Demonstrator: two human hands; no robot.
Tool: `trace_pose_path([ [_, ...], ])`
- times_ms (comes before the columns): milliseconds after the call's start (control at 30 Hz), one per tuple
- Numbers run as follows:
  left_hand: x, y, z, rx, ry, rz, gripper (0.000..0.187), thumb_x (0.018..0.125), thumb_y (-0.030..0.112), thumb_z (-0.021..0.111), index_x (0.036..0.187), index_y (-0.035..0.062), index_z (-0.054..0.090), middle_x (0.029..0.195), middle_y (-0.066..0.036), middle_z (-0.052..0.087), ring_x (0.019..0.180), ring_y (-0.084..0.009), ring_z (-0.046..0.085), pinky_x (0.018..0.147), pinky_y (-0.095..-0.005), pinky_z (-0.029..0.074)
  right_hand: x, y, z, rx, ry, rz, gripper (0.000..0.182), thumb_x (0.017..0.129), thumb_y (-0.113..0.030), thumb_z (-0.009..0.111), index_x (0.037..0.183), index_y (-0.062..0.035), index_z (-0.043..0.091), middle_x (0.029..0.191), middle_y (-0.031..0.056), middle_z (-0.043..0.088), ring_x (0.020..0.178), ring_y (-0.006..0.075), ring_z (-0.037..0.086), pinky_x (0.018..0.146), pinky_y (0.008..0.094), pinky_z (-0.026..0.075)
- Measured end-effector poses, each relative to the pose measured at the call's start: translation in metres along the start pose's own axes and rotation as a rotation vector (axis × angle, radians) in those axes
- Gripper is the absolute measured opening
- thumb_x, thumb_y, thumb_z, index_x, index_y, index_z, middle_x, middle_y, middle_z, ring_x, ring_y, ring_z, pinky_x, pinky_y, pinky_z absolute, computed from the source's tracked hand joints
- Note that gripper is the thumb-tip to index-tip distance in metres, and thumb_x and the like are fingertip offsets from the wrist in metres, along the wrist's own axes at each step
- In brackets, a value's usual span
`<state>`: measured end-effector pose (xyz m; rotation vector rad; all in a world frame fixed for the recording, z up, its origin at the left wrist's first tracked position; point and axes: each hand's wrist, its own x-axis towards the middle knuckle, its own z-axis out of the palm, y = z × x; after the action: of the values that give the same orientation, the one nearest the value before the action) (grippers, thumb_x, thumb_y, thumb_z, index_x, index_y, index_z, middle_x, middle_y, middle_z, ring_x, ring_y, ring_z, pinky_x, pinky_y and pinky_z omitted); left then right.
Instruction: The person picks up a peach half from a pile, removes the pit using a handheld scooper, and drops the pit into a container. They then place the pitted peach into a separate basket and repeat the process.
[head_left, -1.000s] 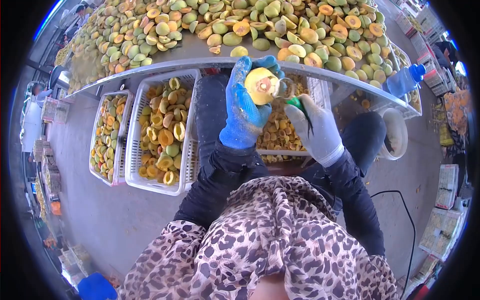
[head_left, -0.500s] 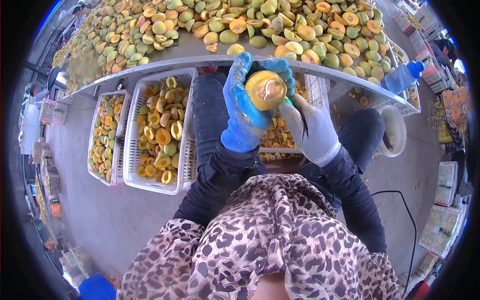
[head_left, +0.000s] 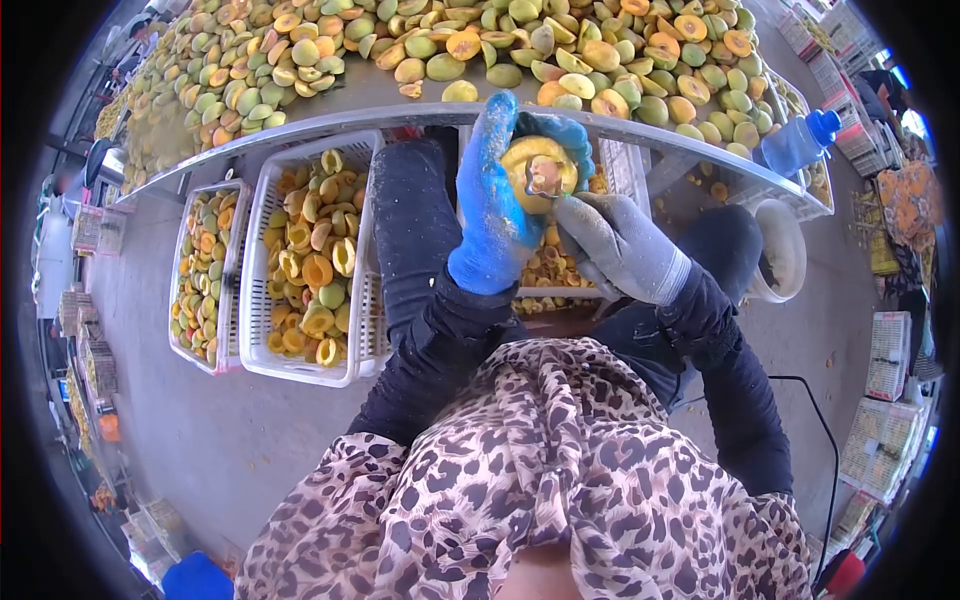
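My left hand [head_left: 490, 220], in a blue glove, is closed around a halved peach [head_left: 519, 162] above the front edge of the table. The cut face is turned up toward me, with a brownish pit [head_left: 548, 175] in its middle. My right hand [head_left: 635, 245], in a grey glove, is closed with thumb and forefinger together at the fruit's lower right. From those fingertips a small metal-tipped tool [head_left: 553, 195] reaches the pit's edge; its handle is hidden in the glove. Beneath my hands, a white crate [head_left: 627, 185] contains small orange-brown pieces.
Many peach halves [head_left: 600, 55] cover the metal table [head_left: 400, 118]. Two white crates of peach halves, one nearer [head_left: 250, 325] and one farther left [head_left: 180, 345], stand on the floor. A blue bottle [head_left: 790, 148] is at the table's right, above a white bucket [head_left: 790, 255]. A black cable [head_left: 832, 440] lies at right.
My right hand has rolled over, now showing its back, and the green handle seen before is hidden. The tool's metal tip now shows at the pit. The view has shifted slightly.
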<state>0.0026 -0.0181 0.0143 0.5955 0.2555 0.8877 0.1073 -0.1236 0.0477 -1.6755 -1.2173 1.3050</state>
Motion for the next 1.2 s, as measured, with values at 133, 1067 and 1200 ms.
trace_pose_path([
  [133, 0.004, 0.001, -0.005, 0.737, -0.202, 0.234, 0.048, 0.099, 0.042, 0.038, 0.092, -0.0002, 0.061, 0.082, -0.014, 0.065, 0.070, -0.0245, 0.064, 0.061, -0.0345, 0.054, 0.001, 0.010, 0.005, -0.089, 0.088, -0.061, 0.051, 0.098, -0.042, 0.043, 0.093, 0.0057, 0.061, 0.061, 0.0050, 0.054, 0.053, 0.0124, 0.053, 0.050, 0.0280, 0.042],
  [1067, 0.027, -0.007, -0.027, -0.014, 0.070, 0.232, 0.051, 0.098, 0.043, 0.035, 0.094, -0.0019, 0.061, 0.086, -0.011, 0.064, 0.074, -0.0223, 0.063, 0.063, -0.0343, 0.054, 0.000, 0.041, 0.030, 1.541, -0.728, 0.030, 0.058, 0.095, -0.060, 0.032, 0.075, -0.0083, 0.050, 0.044, -0.0042, 0.038, 0.027, 0.0075, 0.032, 0.031, 0.0251, 0.030],
  [1200, 0.034, 0.005, -0.059, -0.299, 0.135, 0.021, 0.046, 0.089, 0.033, 0.046, 0.113, -0.0046, 0.057, 0.100, -0.019, 0.061, 0.095, -0.0312, 0.059, 0.090, -0.0483, 0.046, 0.020, 0.057, 0.002, 0.833, -0.065, 0.227, 0.046, 0.098, -0.047, 0.038, 0.084, -0.0058, 0.055, 0.051, -0.0006, 0.048, 0.038, 0.0110, 0.047, 0.037, 0.0290, 0.036],
])
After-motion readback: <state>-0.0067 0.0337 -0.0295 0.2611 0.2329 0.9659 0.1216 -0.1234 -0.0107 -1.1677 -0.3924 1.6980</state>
